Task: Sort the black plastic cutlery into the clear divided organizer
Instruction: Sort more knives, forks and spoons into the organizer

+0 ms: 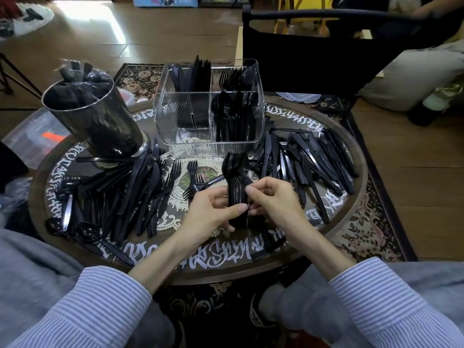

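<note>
Above table centre | left hand (pixel 213 209) and right hand (pixel 273 197) both grip upright stack of spoons (pixel 237 187) | clear organizer (pixel 209 109) just behind, partly filled

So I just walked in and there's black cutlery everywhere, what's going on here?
A person is sorting black plastic cutlery into a clear divided organizer on a round table. Both the left hand and the right hand grip a nested stack of spoons just in front of it. The organizer already holds knives, forks and spoons in separate compartments. Loose piles of knives and forks lie on either side, beside a metal cup.
</note>
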